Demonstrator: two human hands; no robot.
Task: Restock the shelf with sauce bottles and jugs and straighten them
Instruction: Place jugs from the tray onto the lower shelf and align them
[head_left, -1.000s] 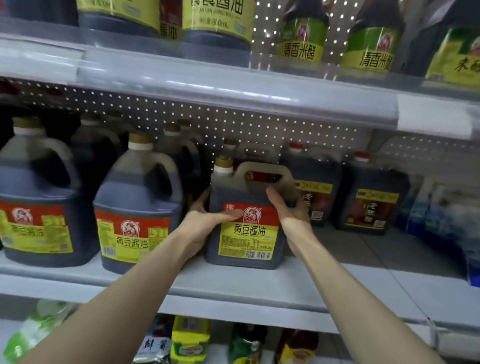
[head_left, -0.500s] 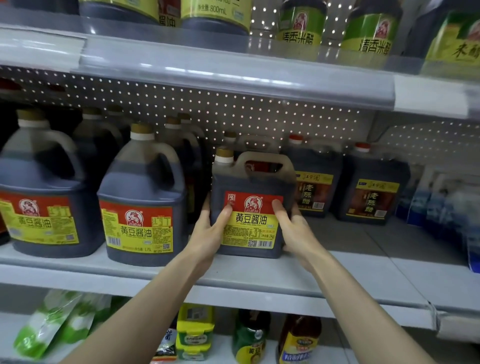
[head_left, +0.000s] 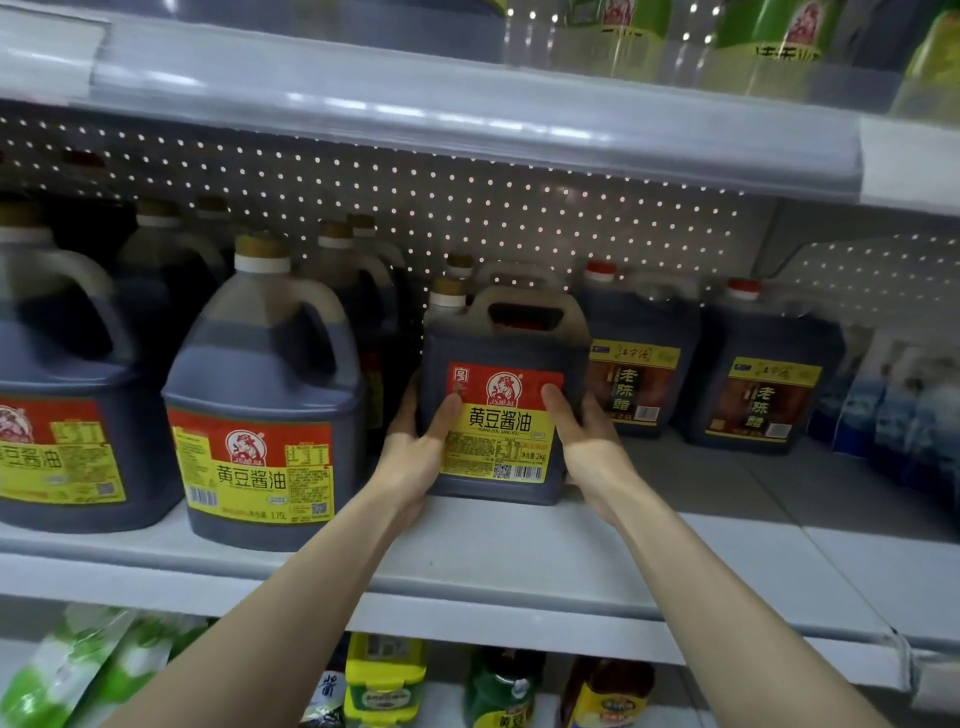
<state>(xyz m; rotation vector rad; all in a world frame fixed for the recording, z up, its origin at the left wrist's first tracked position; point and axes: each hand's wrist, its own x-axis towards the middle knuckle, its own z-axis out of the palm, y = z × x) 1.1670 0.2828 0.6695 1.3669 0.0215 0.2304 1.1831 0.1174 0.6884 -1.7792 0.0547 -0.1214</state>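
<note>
A square dark soy sauce jug (head_left: 501, 358) with a red and yellow label and a top handle stands upright on the white middle shelf (head_left: 519, 556). My left hand (head_left: 415, 452) grips its left side, thumb across the label front. My right hand (head_left: 584, 441) grips its right side the same way, thumb on the label. Left of it stand larger round-shouldered soy sauce jugs (head_left: 265, 415) with tan caps, several more behind them. Another tan-capped jug (head_left: 460, 262) shows just behind the held one.
Two dark vinegar jugs (head_left: 641, 358) with red caps stand to the right, further back on the shelf, with bare shelf in front of them. Blue-white packs (head_left: 904, 410) sit at far right. The upper shelf edge (head_left: 467, 119) overhangs. Bottles and green bags (head_left: 72, 670) fill the shelf below.
My right hand left the jug's handle and came down to its right side. Both hands now hold the jug lower, at label height. The view has risen slightly.
</note>
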